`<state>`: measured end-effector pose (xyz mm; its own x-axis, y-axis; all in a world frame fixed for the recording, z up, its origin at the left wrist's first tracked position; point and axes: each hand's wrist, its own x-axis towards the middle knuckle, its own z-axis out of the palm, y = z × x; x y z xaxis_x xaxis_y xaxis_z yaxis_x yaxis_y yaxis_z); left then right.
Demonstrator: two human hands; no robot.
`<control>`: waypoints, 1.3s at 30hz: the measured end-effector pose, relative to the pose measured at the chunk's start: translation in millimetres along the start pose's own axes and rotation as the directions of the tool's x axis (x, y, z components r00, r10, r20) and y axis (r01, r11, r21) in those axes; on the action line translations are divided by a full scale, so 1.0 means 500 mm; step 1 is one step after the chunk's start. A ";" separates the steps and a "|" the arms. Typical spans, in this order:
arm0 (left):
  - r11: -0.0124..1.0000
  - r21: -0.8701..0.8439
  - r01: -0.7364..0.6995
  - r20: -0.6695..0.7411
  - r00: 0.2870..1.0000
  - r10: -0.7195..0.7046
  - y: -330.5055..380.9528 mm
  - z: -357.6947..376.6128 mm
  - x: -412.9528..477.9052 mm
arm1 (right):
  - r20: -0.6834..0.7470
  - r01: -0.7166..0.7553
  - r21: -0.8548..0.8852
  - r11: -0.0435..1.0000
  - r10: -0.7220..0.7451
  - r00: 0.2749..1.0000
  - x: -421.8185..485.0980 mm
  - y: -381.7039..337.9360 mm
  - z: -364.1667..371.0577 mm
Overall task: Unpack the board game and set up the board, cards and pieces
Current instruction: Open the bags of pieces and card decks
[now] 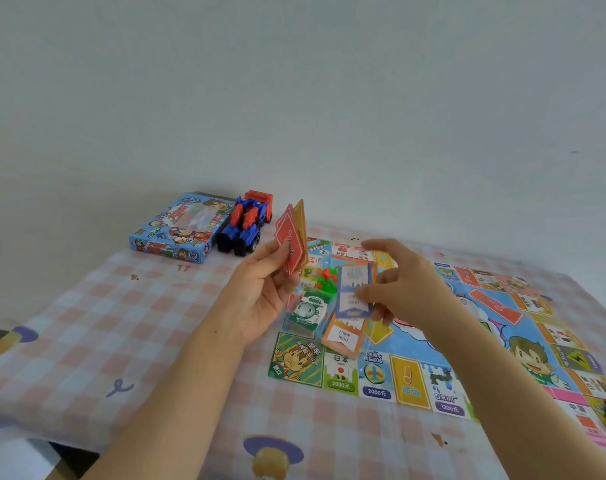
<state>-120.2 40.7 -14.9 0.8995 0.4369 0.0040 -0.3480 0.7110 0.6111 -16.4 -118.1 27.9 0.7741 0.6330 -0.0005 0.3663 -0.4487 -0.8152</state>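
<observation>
The left hand grips red cards upright. The right hand pinches a blue-and-white card. Between them, play money and green pieces lie on the board, which is spread under the right hand. Beyond the left hand, the game box sits just beside a toy truck on the table.
</observation>
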 end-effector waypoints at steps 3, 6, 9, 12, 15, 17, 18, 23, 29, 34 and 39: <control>0.997 -0.052 0.047 0.030 0.999 -0.046 0.002 -0.005 -0.001 | 0.122 -0.010 -0.183 0.983 0.033 0.992 -0.008 0.003 0.006; 0.998 -0.012 0.060 0.014 0.998 -0.060 -0.003 -0.005 0.001 | 0.103 -0.003 -0.303 0.953 0.036 0.994 -0.011 0.008 0.018; 0.997 0.064 0.038 -0.014 0.999 -0.037 -0.005 -0.005 0.003 | 0.043 0.004 -0.313 0.950 0.010 0.999 -0.010 0.014 0.026; 0.998 0.064 0.026 -0.039 0.999 -0.024 -0.006 -0.003 0.003 | -0.034 -0.005 -0.269 0.963 -0.004 0.999 -0.005 0.020 0.023; 0.998 0.058 0.033 -0.049 0.998 -0.030 -0.006 -0.003 0.003 | -0.082 -0.019 -0.236 0.972 0.000 0.997 -0.002 0.024 0.018; 0.998 0.043 0.039 -0.053 0.998 -0.037 -0.006 -0.004 0.003 | -0.085 -0.033 -0.209 0.977 0.016 0.996 -0.001 0.025 0.019; 0.999 0.033 0.042 -0.055 0.998 -0.040 -0.006 -0.005 0.003 | -0.082 -0.044 -0.189 0.981 0.029 0.996 -0.001 0.026 0.020; 0.999 0.027 0.043 -0.060 0.997 -0.041 -0.005 -0.005 0.003 | -0.123 -0.054 -0.131 0.990 0.038 0.992 0.003 0.030 0.020; 0.999 0.035 0.041 -0.060 0.997 -0.039 -0.006 -0.006 0.002 | -0.148 -0.043 -0.115 0.992 0.026 0.989 0.002 0.031 0.019; 0.998 0.035 0.043 -0.061 0.997 -0.041 -0.006 -0.005 0.002 | -0.137 -0.035 -0.114 0.993 0.019 0.990 0.003 0.032 0.015; 0.998 0.044 0.043 -0.069 0.997 -0.040 -0.006 -0.005 0.003 | -0.139 -0.039 -0.086 0.996 0.027 0.990 0.001 0.031 0.003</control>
<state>-118.8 40.8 -18.7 0.8923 0.4452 -0.0747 -0.2972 0.7040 0.6450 -11.2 -123.5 14.3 0.8479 0.5271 0.0575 0.3785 -0.5258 -0.7618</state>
